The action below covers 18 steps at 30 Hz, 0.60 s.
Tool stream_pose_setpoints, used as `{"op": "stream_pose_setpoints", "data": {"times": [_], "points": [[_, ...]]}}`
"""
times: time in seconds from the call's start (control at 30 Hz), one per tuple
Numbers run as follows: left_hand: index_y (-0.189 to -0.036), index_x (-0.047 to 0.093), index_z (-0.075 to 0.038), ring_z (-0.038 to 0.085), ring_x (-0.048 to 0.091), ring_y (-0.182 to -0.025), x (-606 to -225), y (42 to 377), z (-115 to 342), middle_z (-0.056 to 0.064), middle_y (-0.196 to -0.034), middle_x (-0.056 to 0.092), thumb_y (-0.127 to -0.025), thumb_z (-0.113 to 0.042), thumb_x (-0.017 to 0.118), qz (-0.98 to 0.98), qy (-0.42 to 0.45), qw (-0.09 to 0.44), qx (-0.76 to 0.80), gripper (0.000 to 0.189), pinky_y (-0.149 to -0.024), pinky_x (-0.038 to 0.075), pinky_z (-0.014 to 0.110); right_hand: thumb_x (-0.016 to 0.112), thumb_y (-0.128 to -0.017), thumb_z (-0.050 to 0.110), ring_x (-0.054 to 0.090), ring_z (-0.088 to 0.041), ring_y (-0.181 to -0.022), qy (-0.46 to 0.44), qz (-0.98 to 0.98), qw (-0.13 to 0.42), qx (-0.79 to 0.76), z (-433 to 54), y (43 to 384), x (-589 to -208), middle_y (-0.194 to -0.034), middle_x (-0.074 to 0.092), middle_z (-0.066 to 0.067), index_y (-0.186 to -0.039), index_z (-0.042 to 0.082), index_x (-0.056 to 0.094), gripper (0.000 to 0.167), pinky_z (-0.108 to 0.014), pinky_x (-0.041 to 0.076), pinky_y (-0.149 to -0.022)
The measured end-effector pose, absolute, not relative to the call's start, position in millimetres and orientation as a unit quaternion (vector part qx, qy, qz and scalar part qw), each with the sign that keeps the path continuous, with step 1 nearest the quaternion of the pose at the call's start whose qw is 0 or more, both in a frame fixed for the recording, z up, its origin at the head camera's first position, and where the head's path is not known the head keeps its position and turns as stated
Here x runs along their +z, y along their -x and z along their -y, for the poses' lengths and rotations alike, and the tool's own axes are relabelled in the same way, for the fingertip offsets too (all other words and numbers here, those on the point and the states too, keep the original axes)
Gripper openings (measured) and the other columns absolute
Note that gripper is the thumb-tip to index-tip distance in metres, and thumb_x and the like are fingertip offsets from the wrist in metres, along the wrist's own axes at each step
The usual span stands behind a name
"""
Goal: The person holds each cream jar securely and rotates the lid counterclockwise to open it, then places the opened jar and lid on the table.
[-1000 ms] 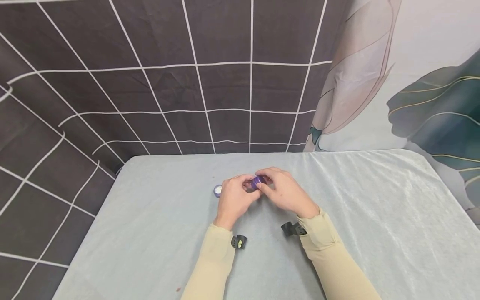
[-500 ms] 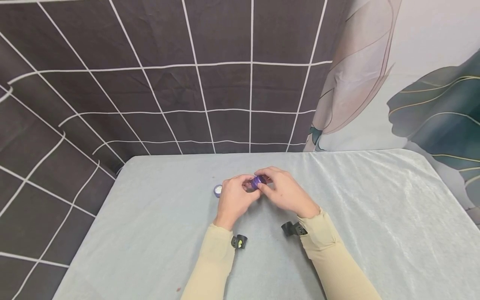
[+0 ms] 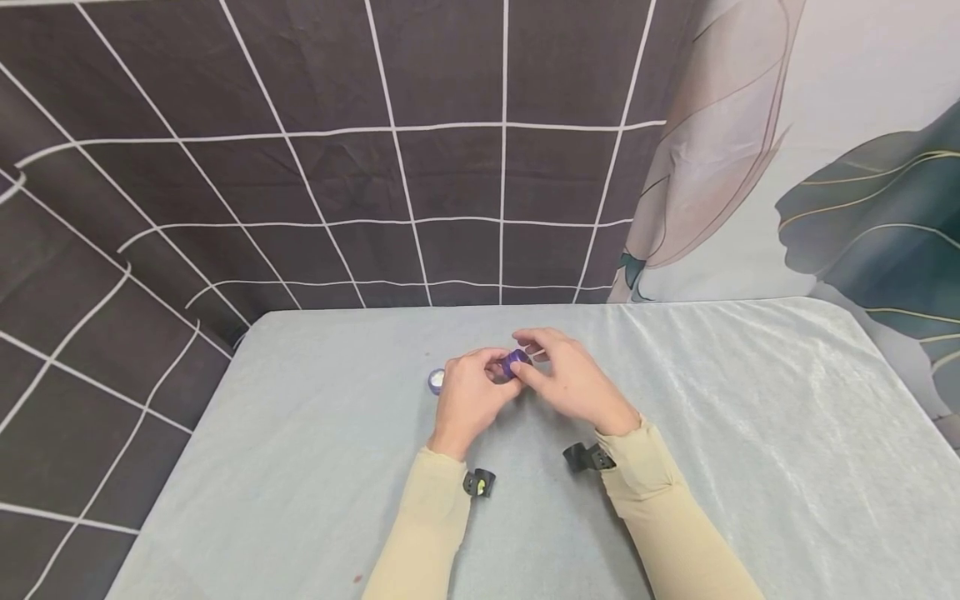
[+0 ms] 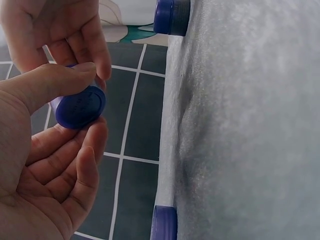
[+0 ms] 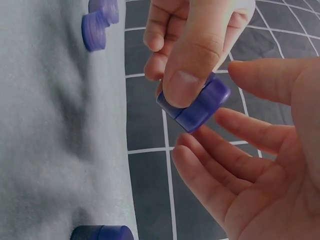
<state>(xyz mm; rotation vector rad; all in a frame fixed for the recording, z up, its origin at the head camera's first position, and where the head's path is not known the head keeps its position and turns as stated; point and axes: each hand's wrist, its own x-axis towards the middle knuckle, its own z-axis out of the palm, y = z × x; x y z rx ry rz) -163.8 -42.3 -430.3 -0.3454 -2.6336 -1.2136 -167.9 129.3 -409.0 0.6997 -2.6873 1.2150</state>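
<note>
A small round purple screw-cap jar (image 3: 514, 364) is held above the table between both hands. My left hand (image 3: 471, 397) pinches it, the thumb (image 5: 182, 87) lying across its side near the seam between its two parts. In the left wrist view the jar (image 4: 82, 107) turns a flat purple end toward the camera. Around the other end is my right hand (image 3: 573, 382), its fingers (image 5: 240, 167) spread and loose; whether a fingertip touches the jar, I cannot tell. Left of the hands on the cloth lies a purple round piece (image 3: 436, 382) with a white inside.
In the right wrist view, two purple round pieces (image 5: 95, 32) stand close together on the pale cloth (image 5: 40, 125), and another purple jar (image 5: 102, 233) shows at the bottom edge. The table's far edge meets a dark gridded curtain (image 3: 450, 183).
The right hand's fingers have loosened and lifted off the jar's end, spreading up and away. The left hand keeps its hold and has hardly moved.
</note>
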Motion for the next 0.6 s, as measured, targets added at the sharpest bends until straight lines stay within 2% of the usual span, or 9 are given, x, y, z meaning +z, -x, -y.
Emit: {"op": "stream_pose_setpoints", "data": {"times": [0.27, 0.6], "points": [[-0.099, 0.078, -0.012, 0.007, 0.065, -0.072, -431.0, 164.0, 41.8, -0.005, -0.08, 0.072, -0.076, -0.024, 0.083, 0.896, 0.124, 0.117, -0.41, 0.027, -0.068, 0.052, 0.026, 0.068, -0.095, 0.022, 0.067, -0.028, -0.1, -0.217, 0.892, 0.07, 0.391, -127.3, 167.1, -408.7, -0.12, 0.067, -0.016, -0.128, -0.003, 0.062, 0.042, -0.045, 0.052, -0.09], [-0.102, 0.078, -0.01, 0.008, 0.066, -0.073, -429.7, 163.7, 41.3, -0.002, -0.082, 0.073, -0.075, -0.02, 0.083, 0.898, 0.122, 0.113, -0.407, 0.029, -0.069, 0.053, 0.027, 0.07, -0.093, 0.033, 0.065, -0.02, -0.087, -0.171, 0.91, 0.062, 0.372, -120.7, 165.6, -409.3, -0.101, 0.07, -0.01, -0.125, -0.002, 0.065, 0.047, -0.041, 0.052, -0.08]]}}
